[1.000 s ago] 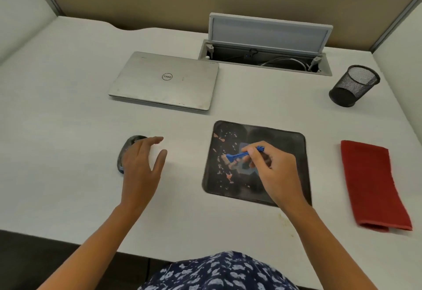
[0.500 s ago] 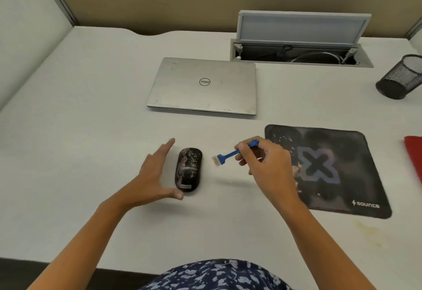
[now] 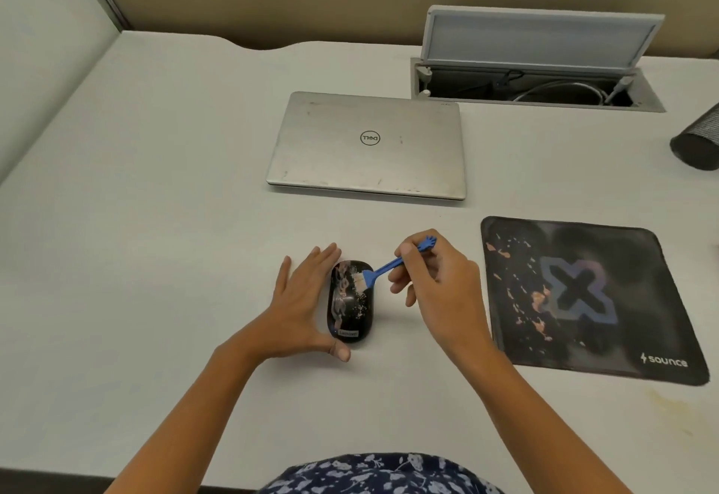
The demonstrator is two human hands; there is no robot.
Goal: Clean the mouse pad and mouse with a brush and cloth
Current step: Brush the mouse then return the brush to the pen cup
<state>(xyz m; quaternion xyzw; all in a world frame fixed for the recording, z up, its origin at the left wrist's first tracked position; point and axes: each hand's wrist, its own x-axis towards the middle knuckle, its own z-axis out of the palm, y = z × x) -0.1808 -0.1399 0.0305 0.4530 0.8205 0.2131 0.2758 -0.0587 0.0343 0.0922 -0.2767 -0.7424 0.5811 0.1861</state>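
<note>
A black mouse (image 3: pixel 350 305) speckled with pale crumbs lies on the white desk (image 3: pixel 155 260) in front of me. My left hand (image 3: pixel 303 306) braces it, fingers flat along its left side and thumb at its near end. My right hand (image 3: pixel 435 291) pinches a small blue brush (image 3: pixel 393 262), whose pale bristles touch the mouse's far top. The black mouse pad (image 3: pixel 587 299), with a blue X and scattered crumbs, lies to the right of my right hand. The cloth is out of view.
A closed silver laptop (image 3: pixel 369 147) lies beyond the mouse. Behind it to the right, an open cable hatch (image 3: pixel 537 65) is set into the desk. A black mesh cup (image 3: pixel 700 143) lies at the right edge. Partition walls enclose the desk.
My right hand carried the brush from the mouse pad leftward onto the mouse. My left hand closed in against the mouse's side. My view shifted left, and the red cloth left the frame.
</note>
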